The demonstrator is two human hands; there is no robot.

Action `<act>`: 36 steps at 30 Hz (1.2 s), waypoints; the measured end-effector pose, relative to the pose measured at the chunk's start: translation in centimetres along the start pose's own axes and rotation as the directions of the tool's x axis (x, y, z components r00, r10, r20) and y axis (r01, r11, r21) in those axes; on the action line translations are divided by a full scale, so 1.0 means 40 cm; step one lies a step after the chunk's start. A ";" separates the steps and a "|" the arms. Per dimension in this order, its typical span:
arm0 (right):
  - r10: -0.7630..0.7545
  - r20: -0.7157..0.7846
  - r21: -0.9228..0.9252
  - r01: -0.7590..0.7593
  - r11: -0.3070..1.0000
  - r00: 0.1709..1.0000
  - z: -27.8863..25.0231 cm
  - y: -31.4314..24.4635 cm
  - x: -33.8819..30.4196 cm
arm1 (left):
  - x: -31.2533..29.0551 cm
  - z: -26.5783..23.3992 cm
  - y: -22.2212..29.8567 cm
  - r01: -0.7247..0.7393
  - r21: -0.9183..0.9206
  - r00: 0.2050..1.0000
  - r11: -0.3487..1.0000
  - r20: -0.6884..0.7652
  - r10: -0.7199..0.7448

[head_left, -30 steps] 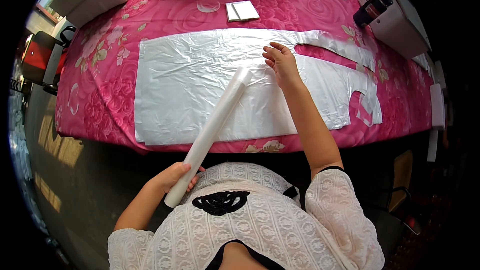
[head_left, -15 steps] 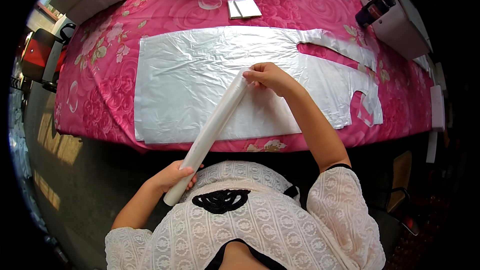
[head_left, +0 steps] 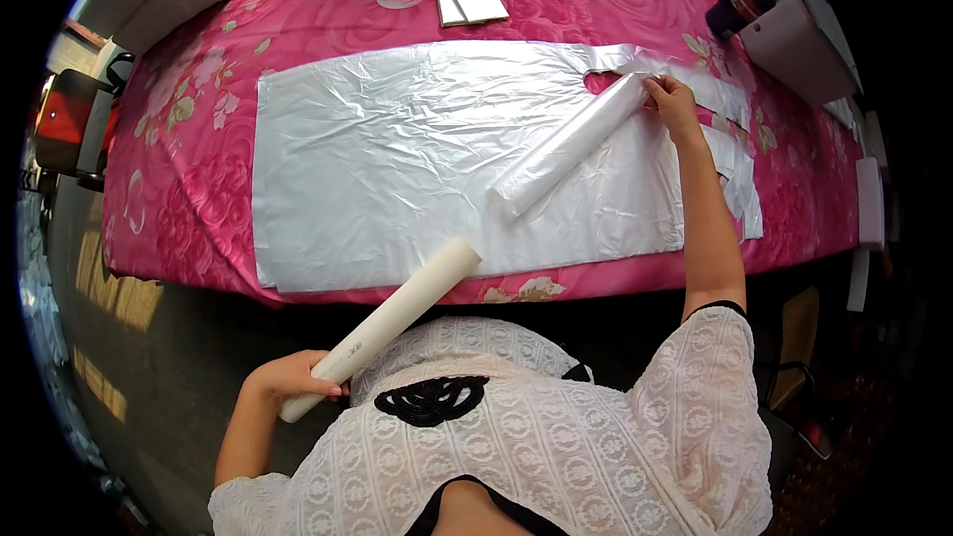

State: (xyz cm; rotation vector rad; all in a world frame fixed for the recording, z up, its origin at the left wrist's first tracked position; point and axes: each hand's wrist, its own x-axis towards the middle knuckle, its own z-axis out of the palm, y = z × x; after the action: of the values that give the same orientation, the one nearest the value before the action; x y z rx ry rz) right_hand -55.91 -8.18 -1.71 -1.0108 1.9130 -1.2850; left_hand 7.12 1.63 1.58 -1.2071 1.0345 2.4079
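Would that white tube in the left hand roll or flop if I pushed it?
The white tube would probably roll, because it looks round. It's likely stiff, since the left hand grips it near one end and it sticks out straight.

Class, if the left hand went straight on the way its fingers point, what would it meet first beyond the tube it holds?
Past the white tube, the left hand would probably meet the white shirt first, though depth is unclear here.

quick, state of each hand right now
Left hand: closed, holding a white tube.
Right hand: closed, pinching one end of a clear plastic roll.
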 end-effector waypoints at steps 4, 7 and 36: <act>-0.069 0.076 -0.009 0.070 0.997 0.995 0.012 -0.006 0.001 | -0.005 -0.005 0.153 -0.066 0.384 0.997 0.921 -0.008 0.075; -0.069 0.233 0.027 0.065 0.998 0.970 0.138 -0.061 -0.037 | 0.039 0.041 0.317 -0.113 0.858 0.927 0.501 -0.090 0.364; -0.540 0.429 -0.550 0.684 0.480 0.724 0.320 -0.134 -0.459 | 0.378 0.217 0.229 -0.020 0.896 0.617 -0.443 0.360 0.700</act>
State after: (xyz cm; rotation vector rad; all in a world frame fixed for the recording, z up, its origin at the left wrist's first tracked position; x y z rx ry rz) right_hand -34.55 0.20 0.33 -2.3103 1.9443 -0.6961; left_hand -12.10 -0.14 -2.25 -0.4825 3.1223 0.2556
